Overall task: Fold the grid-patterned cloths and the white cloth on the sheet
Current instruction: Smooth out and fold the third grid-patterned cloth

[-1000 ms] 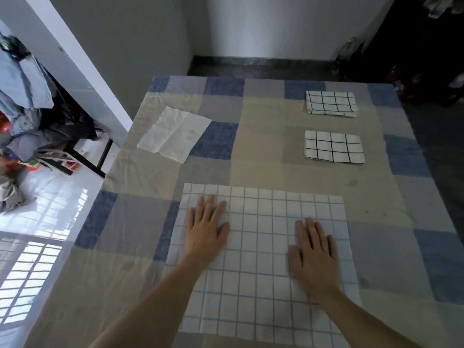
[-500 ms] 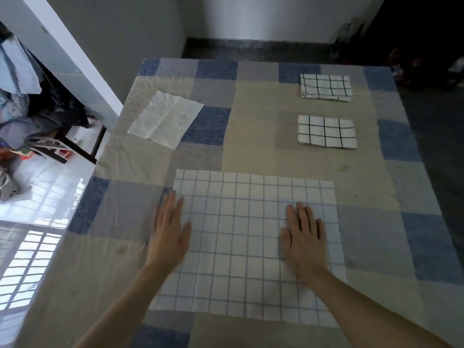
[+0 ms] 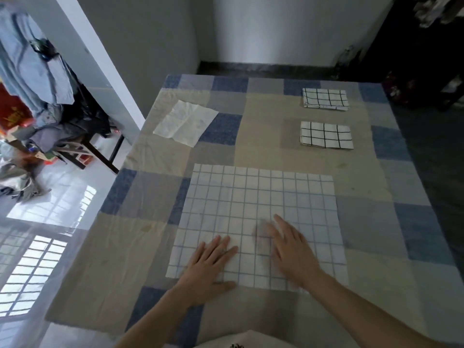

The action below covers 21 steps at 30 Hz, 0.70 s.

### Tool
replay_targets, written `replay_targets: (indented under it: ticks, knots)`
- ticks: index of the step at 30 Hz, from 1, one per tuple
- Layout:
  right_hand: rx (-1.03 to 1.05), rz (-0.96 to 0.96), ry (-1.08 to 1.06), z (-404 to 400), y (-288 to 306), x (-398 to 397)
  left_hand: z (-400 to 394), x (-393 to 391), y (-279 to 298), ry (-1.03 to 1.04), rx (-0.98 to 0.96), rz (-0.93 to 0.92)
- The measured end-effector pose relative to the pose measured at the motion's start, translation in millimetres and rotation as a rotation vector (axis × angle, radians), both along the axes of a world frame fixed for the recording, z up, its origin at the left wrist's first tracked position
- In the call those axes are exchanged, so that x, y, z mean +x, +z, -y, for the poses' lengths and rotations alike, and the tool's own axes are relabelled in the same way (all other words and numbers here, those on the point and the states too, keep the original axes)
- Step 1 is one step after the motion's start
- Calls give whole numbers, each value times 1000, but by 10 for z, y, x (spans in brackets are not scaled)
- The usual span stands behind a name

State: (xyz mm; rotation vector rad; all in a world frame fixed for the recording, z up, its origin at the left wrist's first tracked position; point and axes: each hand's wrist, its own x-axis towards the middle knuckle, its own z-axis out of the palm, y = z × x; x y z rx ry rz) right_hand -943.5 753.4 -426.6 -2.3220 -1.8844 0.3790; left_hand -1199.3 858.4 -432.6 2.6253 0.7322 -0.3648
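Grid cloths: three (image 3: pixel 258 222) (image 3: pixel 326 134) (image 3: pixel 325 98). White cloth (image 3: pixel 185 123): one. Hands: two (image 3: pixel 209 264) (image 3: pixel 292 249).

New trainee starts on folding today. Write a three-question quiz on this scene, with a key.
1. True or false: the white cloth is already folded into a small stack.
2. How many black-grid cloths lie folded at the far right? A) one B) two C) three
3. Fill in: both hands rest flat on the ____-grid cloth.

Key:
1. False; it lies spread flat on the sheet.
2. B; the far folded cloth and the near folded cloth.
3. Blue; the left hand and right hand hold nothing.
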Motion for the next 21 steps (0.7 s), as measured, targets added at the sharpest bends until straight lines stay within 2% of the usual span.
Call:
replay_targets:
  ticks: [3,8,11,13,16,18,21]
  knots:
    - [-63,37,61,315,-62,-120,-29,8,83,-30,-25,-25]
    - [-147,40,-126,591,59,29,-29,37,220,-137,131,53]
    - [-197,-27,-180,541,258,-22,3,104,279,-111,231,154]
    - [-227,-50,-134,493,401,-95,11,186,382,-31,174,195]
    - [-328,63,-22,506,473,-77,-15,242,483,88,121,210]
    - [-359,126,-53,561,505,21,-52,238,549,96,94,208]
    - [-305,101,-206,732,537,226,-173,152,634,29,73,146]
